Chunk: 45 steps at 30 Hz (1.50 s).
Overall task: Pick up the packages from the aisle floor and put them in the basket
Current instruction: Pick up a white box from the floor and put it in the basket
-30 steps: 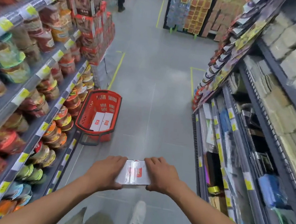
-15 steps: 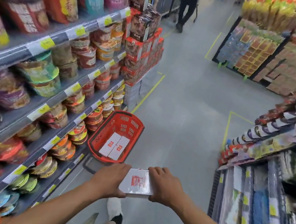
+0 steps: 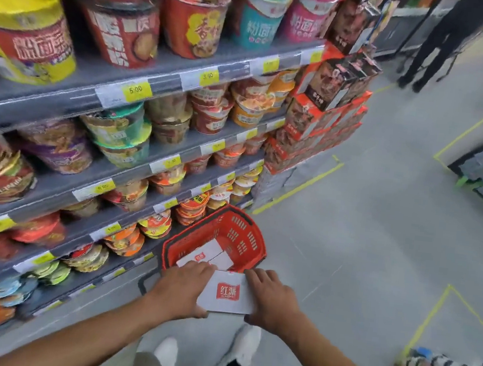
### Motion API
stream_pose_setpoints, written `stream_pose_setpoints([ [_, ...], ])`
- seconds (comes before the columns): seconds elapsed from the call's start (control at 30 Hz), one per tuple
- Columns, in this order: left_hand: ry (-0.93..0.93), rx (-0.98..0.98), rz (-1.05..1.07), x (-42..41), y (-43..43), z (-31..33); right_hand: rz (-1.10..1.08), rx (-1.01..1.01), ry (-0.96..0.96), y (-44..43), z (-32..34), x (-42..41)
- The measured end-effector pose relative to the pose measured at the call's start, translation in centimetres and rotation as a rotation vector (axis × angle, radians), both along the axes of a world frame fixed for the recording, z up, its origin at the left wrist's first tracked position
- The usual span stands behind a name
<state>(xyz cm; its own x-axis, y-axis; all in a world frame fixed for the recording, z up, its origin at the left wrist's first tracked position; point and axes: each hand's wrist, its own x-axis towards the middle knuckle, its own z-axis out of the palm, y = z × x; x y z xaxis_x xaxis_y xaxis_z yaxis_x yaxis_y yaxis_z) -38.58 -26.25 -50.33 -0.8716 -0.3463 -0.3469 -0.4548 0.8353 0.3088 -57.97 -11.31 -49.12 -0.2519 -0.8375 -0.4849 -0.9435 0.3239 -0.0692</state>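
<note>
Squarely between left hand [image 3: 182,291] and right hand [image 3: 274,302], white package [image 3: 227,293].

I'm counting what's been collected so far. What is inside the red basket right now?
Inside the red basket lie white packages with a red logo, apparently two side by side. The held package and the left hand cover the basket's near end, so more could be hidden.

Red basket [image 3: 241,227] on grey floor [image 3: 361,255]

A white package [image 3: 227,293] of smooth, faintly glossy card is seen — at twelve o'clock, a basket [image 3: 253,245] of perforated red plastic; the floor [image 3: 362,240] is matt grey.
</note>
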Motion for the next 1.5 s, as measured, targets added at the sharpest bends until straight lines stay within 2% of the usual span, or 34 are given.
stream_pose_setpoints([
  [0.37,-0.079,0.012,0.544,-6.5,-2.7,-3.8,0.476,-0.001,-0.052,-14.3,-5.1,-10.9],
  [0.57,-0.137,0.073,0.722,-8.8,-3.7,-6.3,0.576,0.039,-0.099,-19.2,-7.9,-13.0],
  [0.77,-0.197,0.064,0.750,-9.8,-6.9,-10.4,0.567,0.091,-0.096,-22.4,-12.3,-13.6],
  [1.0,-0.267,0.047,0.751,-10.0,-9.4,-18.3,0.570,0.100,-0.084,-25.0,-19.5,-13.1],
  [1.17,-0.342,-0.029,0.728,-10.7,-10.7,-26.7,0.569,0.129,-0.053,-26.5,-27.8,-12.9],
  [1.5,-0.393,0.001,0.750,-11.5,-12.7,-43.1,0.492,0.138,-0.072,-28.5,-43.5,-12.4],
])
